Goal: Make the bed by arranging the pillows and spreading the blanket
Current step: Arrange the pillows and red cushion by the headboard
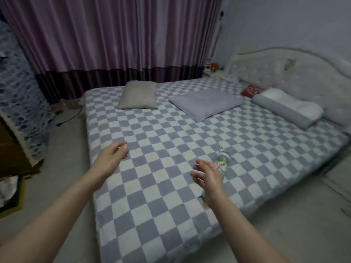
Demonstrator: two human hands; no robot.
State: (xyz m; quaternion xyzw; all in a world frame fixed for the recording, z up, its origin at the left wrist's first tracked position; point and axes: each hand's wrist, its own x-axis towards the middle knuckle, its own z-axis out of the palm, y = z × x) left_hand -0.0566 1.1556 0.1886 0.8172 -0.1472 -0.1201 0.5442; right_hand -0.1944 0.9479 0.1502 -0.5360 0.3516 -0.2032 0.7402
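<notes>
The checkered blanket (pixel 171 149) already lies flat over the bed, reaching its foot and both sides with few wrinkles, so the spreading looks mostly done. The pillows seem to be what is left: taking the padded headboard (pixel 296 73) as landmark, only the white and grey pillow (pixel 288 107) lies just beside it. The lilac pillow (pixel 206 104) sits askew, farther from the headboard, and the beige pillow (pixel 138 94) lies farthest, well apart at the curtain side. A small red cushion (pixel 252 91) touches the headboard's base.

Both hands hover over the blanket's foot end, far from the headboard. The left hand (pixel 112 158) is loosely curled and holds nothing; the right hand (pixel 208 175) is spread and relaxed, also empty, with a small patterned object (pixel 221 162) just beyond it, too blurred to name.

Purple curtains (pixel 114 44) hang left of the headboard, above a pale floor (pixel 62 177).
</notes>
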